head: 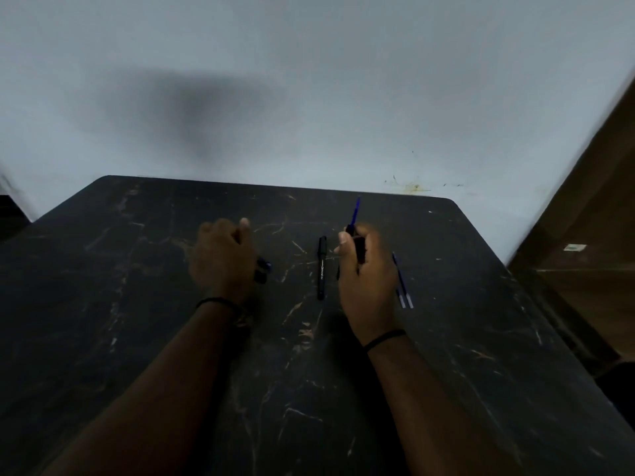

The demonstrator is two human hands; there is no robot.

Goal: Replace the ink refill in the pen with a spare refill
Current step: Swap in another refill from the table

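Observation:
My right hand is closed around a black pen part, and a blue refill sticks up out of it toward the wall. A black pen barrel with white lettering lies on the table just left of that hand. Two spare refills with blue ink and pale ends lie side by side to its right, partly hidden by the hand. My left hand hovers blurred over the table's middle left, with a small dark blue-tipped piece at its fingers; whether it grips that piece is unclear.
The black marble-patterned table runs back to a pale wall. A brown wooden panel stands along the right side. A dark band circles each wrist.

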